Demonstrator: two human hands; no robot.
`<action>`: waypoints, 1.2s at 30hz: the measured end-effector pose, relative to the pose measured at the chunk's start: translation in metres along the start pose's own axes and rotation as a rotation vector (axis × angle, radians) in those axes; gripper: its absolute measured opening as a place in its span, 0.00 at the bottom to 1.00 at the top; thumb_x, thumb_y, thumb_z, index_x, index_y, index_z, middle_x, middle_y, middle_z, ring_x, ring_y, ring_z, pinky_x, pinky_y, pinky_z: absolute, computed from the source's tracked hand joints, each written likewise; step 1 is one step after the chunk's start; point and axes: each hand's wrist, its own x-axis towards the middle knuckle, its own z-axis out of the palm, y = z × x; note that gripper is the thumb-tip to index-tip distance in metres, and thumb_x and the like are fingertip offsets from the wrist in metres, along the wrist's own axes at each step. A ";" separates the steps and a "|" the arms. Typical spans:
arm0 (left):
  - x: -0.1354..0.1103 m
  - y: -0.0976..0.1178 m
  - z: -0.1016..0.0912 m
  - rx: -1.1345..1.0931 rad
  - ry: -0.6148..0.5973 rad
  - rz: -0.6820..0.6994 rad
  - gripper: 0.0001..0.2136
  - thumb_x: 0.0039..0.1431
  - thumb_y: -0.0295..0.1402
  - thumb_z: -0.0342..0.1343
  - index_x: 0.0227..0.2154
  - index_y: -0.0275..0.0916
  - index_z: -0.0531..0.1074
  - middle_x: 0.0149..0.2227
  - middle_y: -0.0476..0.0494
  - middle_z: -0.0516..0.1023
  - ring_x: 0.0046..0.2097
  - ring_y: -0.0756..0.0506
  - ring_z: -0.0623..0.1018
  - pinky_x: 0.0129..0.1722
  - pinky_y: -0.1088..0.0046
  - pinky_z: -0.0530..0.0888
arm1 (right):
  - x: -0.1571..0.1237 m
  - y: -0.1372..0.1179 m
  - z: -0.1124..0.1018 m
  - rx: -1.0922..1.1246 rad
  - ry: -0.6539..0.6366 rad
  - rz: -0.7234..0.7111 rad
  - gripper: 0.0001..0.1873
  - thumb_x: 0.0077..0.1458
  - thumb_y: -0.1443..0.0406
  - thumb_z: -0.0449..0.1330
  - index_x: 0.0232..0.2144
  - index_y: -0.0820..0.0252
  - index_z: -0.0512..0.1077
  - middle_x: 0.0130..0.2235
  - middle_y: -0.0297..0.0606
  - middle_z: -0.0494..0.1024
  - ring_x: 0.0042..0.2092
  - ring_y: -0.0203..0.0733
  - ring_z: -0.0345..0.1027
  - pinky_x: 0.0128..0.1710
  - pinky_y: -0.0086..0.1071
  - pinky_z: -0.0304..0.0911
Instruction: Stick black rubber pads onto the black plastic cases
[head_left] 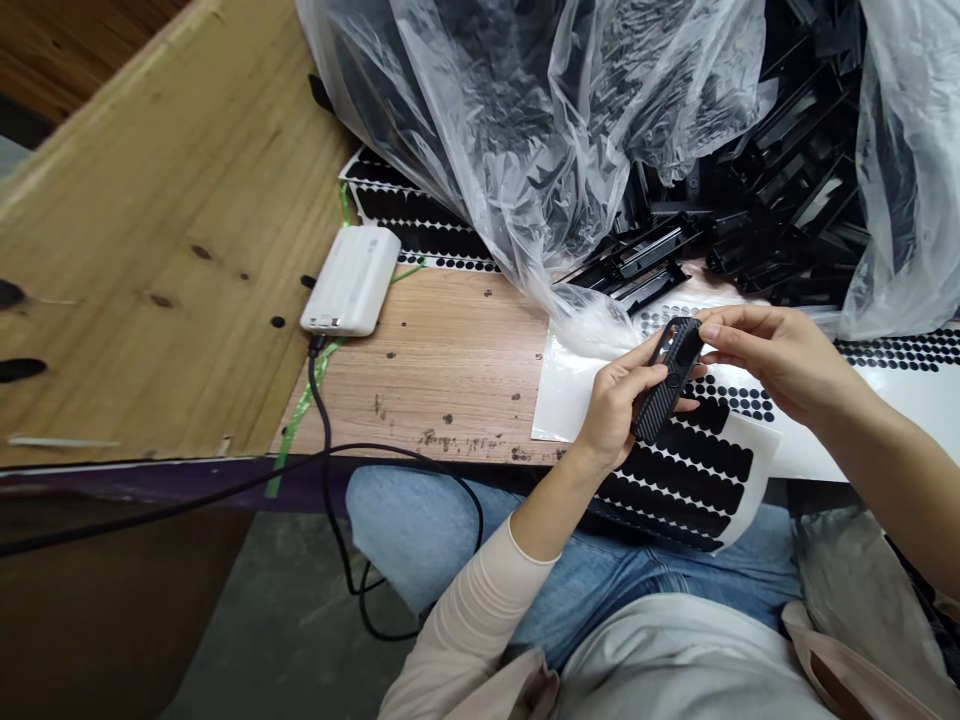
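Observation:
My left hand [619, 400] is closed around a small black ribbed plastic part [670, 378], held tilted above the table's front edge. My right hand [772, 358] pinches the upper end of the same part with thumb and fingertips. Under both hands lies a white sheet of black round stickers [694, 470], overhanging the table edge above my lap. What the right fingertips press on the part is too small to make out.
A clear plastic bag [525, 130] of black plastic parts [787, 180] fills the back of the wooden table [450, 370]. More sticker sheets [420, 215] lie at the back left. A white power bank [351, 282] with a black cable [326, 430] sits left. A tilted wooden board [150, 230] stands at far left.

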 end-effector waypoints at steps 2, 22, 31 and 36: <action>0.000 0.000 0.000 -0.004 0.000 -0.003 0.29 0.61 0.34 0.65 0.66 0.36 0.76 0.54 0.34 0.86 0.57 0.31 0.86 0.43 0.61 0.88 | 0.000 0.000 0.000 -0.010 0.003 -0.002 0.14 0.54 0.50 0.80 0.31 0.51 0.86 0.34 0.36 0.85 0.36 0.42 0.77 0.43 0.38 0.76; -0.001 0.001 0.000 0.007 -0.017 0.002 0.32 0.61 0.34 0.64 0.69 0.36 0.73 0.59 0.31 0.84 0.60 0.29 0.85 0.43 0.63 0.88 | -0.005 -0.004 0.002 -0.367 0.138 -0.192 0.17 0.55 0.48 0.76 0.34 0.54 0.85 0.44 0.40 0.88 0.47 0.52 0.82 0.54 0.47 0.77; -0.001 0.001 0.002 0.015 -0.016 -0.013 0.32 0.59 0.35 0.65 0.67 0.36 0.76 0.60 0.32 0.83 0.59 0.29 0.85 0.43 0.63 0.88 | -0.011 -0.002 0.005 -0.605 0.191 -0.373 0.07 0.62 0.58 0.70 0.37 0.53 0.85 0.42 0.37 0.89 0.45 0.50 0.84 0.52 0.44 0.77; 0.000 0.001 0.001 0.028 -0.006 -0.005 0.30 0.59 0.35 0.65 0.66 0.36 0.77 0.59 0.33 0.84 0.57 0.30 0.86 0.42 0.63 0.88 | -0.015 -0.005 0.009 -0.643 0.227 -0.356 0.05 0.62 0.58 0.71 0.36 0.50 0.84 0.43 0.37 0.89 0.47 0.54 0.84 0.54 0.46 0.76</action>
